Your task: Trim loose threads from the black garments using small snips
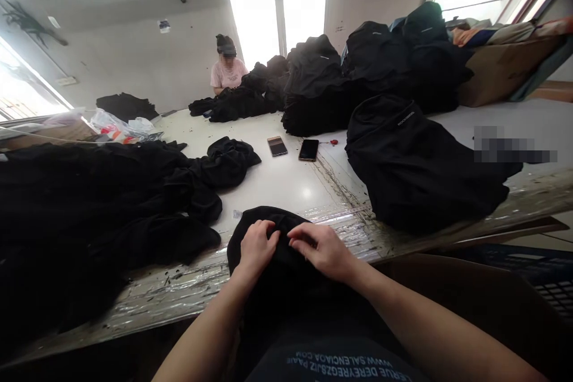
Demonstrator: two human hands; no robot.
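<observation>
A black garment (295, 268) lies bunched over the near edge of the table, directly before me, and hangs down towards my lap. My left hand (258, 248) is closed on its fabric, thumb and fingers drawn together. Just to the right, my right hand (324, 249) is held in a pinch close above the same cloth, its fingertips turned towards my left hand. Whatever lies between those right fingertips is too small to make out. Beyond the garment's upper left edge sits a small white label (237, 213) on the tabletop.
A large heap of black garments (89, 209) covers the left side. Another black garment (412, 173) lies at right, with tall black stacks (322, 83) behind. Two phones (277, 146) (308, 150) rest mid-table (286, 182). A person (228, 71) sits at the far side. A cardboard box (505, 71) stands far right.
</observation>
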